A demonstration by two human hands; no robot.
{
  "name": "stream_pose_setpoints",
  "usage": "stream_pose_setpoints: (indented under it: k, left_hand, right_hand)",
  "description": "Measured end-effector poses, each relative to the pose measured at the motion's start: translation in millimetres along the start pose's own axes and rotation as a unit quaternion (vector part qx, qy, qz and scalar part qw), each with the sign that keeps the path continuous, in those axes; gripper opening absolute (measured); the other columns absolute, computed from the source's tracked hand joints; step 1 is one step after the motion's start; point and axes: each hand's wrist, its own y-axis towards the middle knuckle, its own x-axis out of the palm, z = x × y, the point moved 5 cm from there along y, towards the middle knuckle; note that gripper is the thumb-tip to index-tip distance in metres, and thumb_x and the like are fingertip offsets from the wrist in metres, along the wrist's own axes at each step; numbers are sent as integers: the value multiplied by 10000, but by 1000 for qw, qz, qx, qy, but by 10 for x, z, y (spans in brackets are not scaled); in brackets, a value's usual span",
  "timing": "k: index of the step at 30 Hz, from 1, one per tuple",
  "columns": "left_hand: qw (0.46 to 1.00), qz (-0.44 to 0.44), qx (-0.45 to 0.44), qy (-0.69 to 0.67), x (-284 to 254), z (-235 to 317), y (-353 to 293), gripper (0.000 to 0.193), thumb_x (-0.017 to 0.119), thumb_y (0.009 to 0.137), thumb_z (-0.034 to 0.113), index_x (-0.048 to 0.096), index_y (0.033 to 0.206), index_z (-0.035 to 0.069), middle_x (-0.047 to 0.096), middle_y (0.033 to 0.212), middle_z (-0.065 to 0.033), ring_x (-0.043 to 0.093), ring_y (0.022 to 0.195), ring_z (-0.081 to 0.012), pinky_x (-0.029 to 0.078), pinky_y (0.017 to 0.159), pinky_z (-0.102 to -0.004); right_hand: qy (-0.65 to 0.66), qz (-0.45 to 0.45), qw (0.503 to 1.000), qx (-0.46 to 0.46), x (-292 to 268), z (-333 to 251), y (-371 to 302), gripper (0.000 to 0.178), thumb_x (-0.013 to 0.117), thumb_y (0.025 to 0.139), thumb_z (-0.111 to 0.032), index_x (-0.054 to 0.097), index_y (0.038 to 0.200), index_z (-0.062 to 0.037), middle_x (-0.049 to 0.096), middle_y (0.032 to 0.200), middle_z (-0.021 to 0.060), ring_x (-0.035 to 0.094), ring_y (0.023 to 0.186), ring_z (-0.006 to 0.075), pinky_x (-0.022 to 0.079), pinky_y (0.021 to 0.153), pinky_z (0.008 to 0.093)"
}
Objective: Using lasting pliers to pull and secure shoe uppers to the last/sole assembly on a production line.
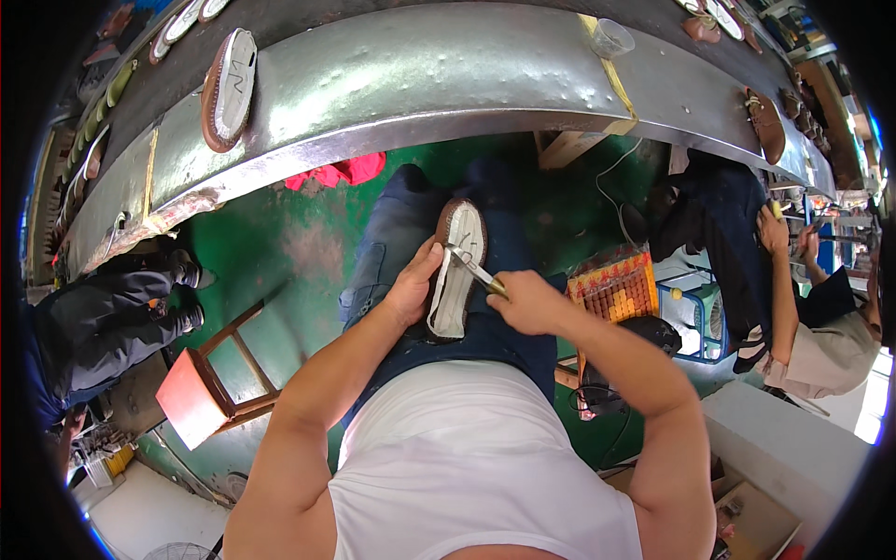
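Shoe point(452, 297) on lap point(371, 259), between left grip point(415, 283) and right grip point(530, 302). Tool point(482, 274) in right grip, head over shoe, pointing toward left grip. Desk point(420, 70) ahead, spanning left to right. On desk: second shoe point(231, 89) at left, cup point(612, 38) right of centre, third shoe point(765, 127) farther right. Cloth point(341, 172) on floor point(280, 247), near desk, ahead and left of lap. Stool point(194, 399) left of person; mat point(611, 291) at right. Co-workers: one beyond stool point(103, 322), one far right point(817, 350).

I count two hands of mine, the left hand point(413, 285) and the right hand point(525, 301), with one lap shoe point(452, 303) and one metal tool point(478, 271); one clear cup point(612, 38) on the bench point(420, 70); one red-topped stool point(193, 397) at left.
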Motion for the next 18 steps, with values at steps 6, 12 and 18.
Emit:
stream_pose_setpoints:
  k: [6, 12, 18]
  left_hand:
    - [994, 58, 23, 85, -31, -4, 188, 637, 652, 957, 315, 365, 1475, 80, 575, 1291, -71, 561, 1150, -166, 471, 978, -326]
    - [988, 85, 18, 125, 29, -25, 260, 518, 670, 943, 249, 468, 1380, 58, 616, 1219, -66, 592, 1085, -159, 484, 940, -314]
    - [961, 144, 20, 237, 109, 10, 248, 533, 685, 905, 246, 480, 1353, 43, 623, 1199, -106, 598, 1077, -174, 488, 915, -323]
  right_hand:
    - [312, 20, 945, 98, 435, 238, -69, 203, 639, 904, -201, 647, 956, -5, 666, 756, 132, 673, 746, 243, 497, 580, 378]
    - [663, -232, 708, 79, 284, 722, -93, 378, 646, 935, -157, 549, 1230, 60, 669, 1081, 135, 697, 938, 219, 579, 579, 264]
    - [184, -6, 981, 58, -422, 267, -71, 390, 527, 999, -327, 592, 1015, 58, 685, 869, 124, 692, 850, 184, 556, 669, 359]
